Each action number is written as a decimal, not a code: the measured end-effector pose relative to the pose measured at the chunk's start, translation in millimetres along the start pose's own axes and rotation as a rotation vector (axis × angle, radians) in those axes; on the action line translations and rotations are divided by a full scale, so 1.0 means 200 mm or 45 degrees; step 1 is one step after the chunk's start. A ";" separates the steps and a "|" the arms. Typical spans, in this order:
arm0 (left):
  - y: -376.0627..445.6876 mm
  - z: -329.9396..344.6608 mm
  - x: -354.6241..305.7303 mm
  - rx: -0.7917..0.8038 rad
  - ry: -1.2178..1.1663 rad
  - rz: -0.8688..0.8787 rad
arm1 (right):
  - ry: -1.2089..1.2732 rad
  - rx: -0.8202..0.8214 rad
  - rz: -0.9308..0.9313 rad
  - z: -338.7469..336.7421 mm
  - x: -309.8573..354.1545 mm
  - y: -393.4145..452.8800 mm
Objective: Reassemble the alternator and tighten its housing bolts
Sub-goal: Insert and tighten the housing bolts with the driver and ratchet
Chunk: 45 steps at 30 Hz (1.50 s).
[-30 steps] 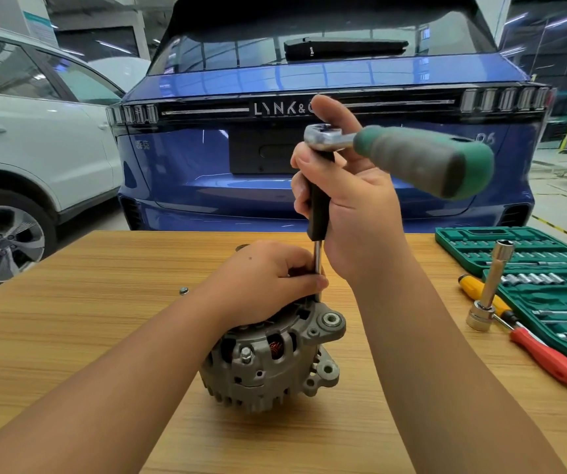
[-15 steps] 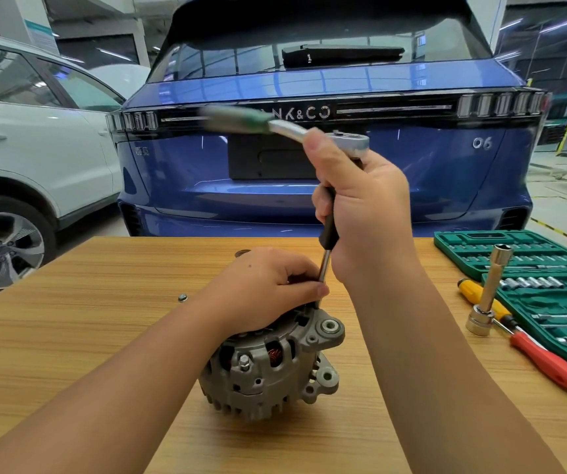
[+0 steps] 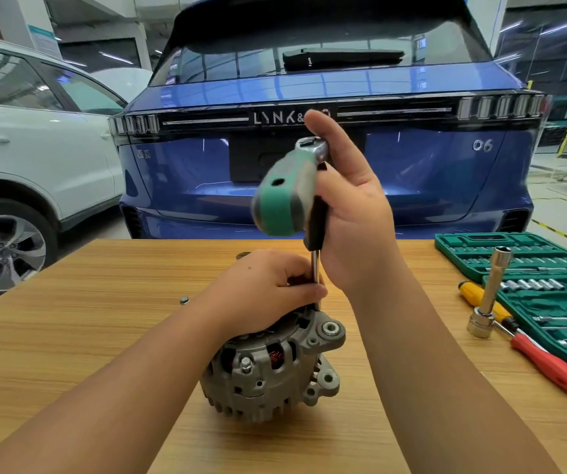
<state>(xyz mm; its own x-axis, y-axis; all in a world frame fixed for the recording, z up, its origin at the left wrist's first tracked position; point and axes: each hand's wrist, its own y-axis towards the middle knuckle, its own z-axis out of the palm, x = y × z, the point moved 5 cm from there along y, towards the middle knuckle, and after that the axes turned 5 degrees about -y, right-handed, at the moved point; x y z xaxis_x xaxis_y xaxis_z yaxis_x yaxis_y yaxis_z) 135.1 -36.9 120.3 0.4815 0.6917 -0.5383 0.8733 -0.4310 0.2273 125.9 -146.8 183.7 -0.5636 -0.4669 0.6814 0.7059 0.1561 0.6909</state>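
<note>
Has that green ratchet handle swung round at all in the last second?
Yes. The ratchet handle pointed right a second ago, then left across the blue car; now it points toward the camera, its shaft upright on the alternator.

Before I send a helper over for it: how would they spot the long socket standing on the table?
Start at the green socket case at the table's right edge. Just in front of its near-left corner a silver long socket stands upright beside the yellow-handled screwdriver. It alone stands up; the screwdrivers lie flat.
</note>
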 end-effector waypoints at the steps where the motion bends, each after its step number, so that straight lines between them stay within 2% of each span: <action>1: 0.00 0.00 0.00 0.003 0.005 0.002 | 0.077 0.045 0.024 0.00 0.00 0.00; 4: 0.00 0.00 0.00 0.012 0.010 -0.008 | 0.149 0.102 0.079 0.00 0.01 0.00; 10: 0.00 0.00 -0.01 0.032 0.006 -0.006 | -0.163 -0.300 0.034 -0.03 0.03 -0.01; 12: 0.00 0.00 -0.01 0.029 0.002 -0.009 | -0.190 -0.349 0.092 -0.07 0.03 0.00; 15: 0.01 0.00 0.00 0.007 -0.004 -0.010 | -0.066 -0.178 0.156 -0.07 0.02 0.01; 17: 0.01 0.00 0.00 -0.003 -0.027 -0.005 | -0.060 -0.095 0.065 -0.04 0.02 0.01; 21: 0.00 0.00 0.00 -0.015 -0.018 -0.006 | -0.201 -0.059 -0.111 -0.01 0.01 0.00; 28: 0.00 -0.01 -0.01 -0.014 -0.002 0.016 | 0.110 0.046 0.020 0.01 0.00 0.00; 32: 0.00 -0.01 -0.01 -0.034 0.023 0.022 | 0.068 -0.020 0.098 0.00 0.01 0.01; 38: 0.00 0.00 -0.01 0.007 0.018 0.013 | -0.261 -0.390 0.063 -0.07 0.03 -0.01; 40: 0.00 0.00 0.00 0.000 0.020 0.011 | -0.211 -0.338 0.136 -0.08 0.02 0.00; 42: 0.01 0.00 0.00 -0.009 0.023 0.001 | -0.030 -0.179 0.222 -0.06 0.01 0.01; 43: 0.01 0.00 0.01 -0.013 0.018 -0.001 | 0.059 -0.122 0.224 -0.06 0.00 0.01; 45: 0.01 0.00 0.01 -0.016 0.004 0.000 | 0.040 -0.085 0.117 -0.05 0.00 0.02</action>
<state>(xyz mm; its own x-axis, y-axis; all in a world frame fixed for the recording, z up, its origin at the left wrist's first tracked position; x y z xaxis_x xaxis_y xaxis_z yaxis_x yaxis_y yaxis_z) 137.7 -36.4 119.9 0.4814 0.6938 -0.5357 0.8743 -0.4236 0.2371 133.2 -155.3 183.0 -0.4821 -0.4803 0.7327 0.7818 0.1416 0.6073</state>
